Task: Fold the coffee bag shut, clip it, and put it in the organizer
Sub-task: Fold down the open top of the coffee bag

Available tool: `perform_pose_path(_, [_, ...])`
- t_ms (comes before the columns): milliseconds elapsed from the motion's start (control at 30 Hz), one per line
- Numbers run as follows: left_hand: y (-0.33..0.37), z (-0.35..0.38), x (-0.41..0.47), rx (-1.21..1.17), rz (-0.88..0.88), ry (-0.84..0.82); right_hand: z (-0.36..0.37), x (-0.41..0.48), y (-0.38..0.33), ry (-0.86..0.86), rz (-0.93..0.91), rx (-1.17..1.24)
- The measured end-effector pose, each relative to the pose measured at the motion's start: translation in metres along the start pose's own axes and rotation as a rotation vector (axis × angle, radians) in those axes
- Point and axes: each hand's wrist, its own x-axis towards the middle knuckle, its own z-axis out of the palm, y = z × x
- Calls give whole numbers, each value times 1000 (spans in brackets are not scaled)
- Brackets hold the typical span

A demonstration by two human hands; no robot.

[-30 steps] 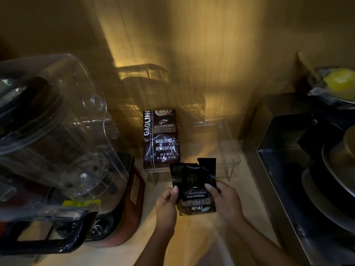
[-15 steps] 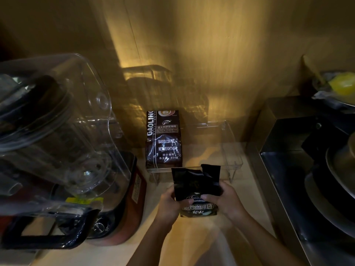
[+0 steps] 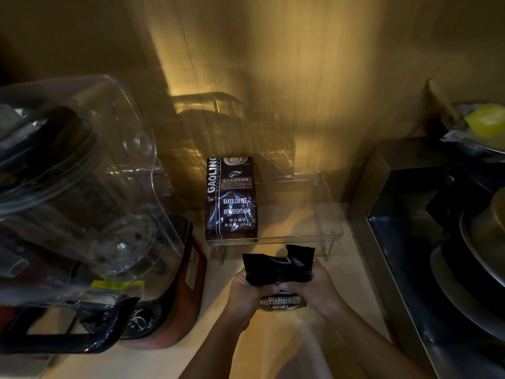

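A small black coffee bag [image 3: 277,270] stands on the wooden counter just in front of the clear organizer [image 3: 326,214]. My left hand [image 3: 243,292] grips its left side and my right hand [image 3: 321,289] grips its right side, thumbs meeting over the front. The bag's top is creased and bent toward me, with an uneven torn edge. I see no clip. A taller brown coffee bag [image 3: 232,198] stands in the organizer's left part.
A big blender with a clear jug [image 3: 73,187] and a red base [image 3: 175,294] fills the left side. To the right is a steel sink [image 3: 410,242] holding dark pans [image 3: 478,258]. A wooden wall rises behind the organizer.
Both hands slid up the bag and closed tighter around its middle. The upper part of the bag has been pressed down and bent forward, covering more of the label.
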Motion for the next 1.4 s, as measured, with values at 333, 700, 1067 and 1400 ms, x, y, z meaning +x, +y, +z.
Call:
perform_pose_path(333, [1,4,-6,-55,41,51,3,-5,-8,-1,-5,128])
perform_pose_path(700, [9,-5,-5,-59,-6,-87,-5,-5,-11,-24,46,211])
perform_pose_path(1067, [16,2,-6,-133,13,12,0,-5,-14,30,82,268])
perform_pose_path(1400, [14,-4,-6,-227,-143,-14,-4,-10,-15,-15,180,422])
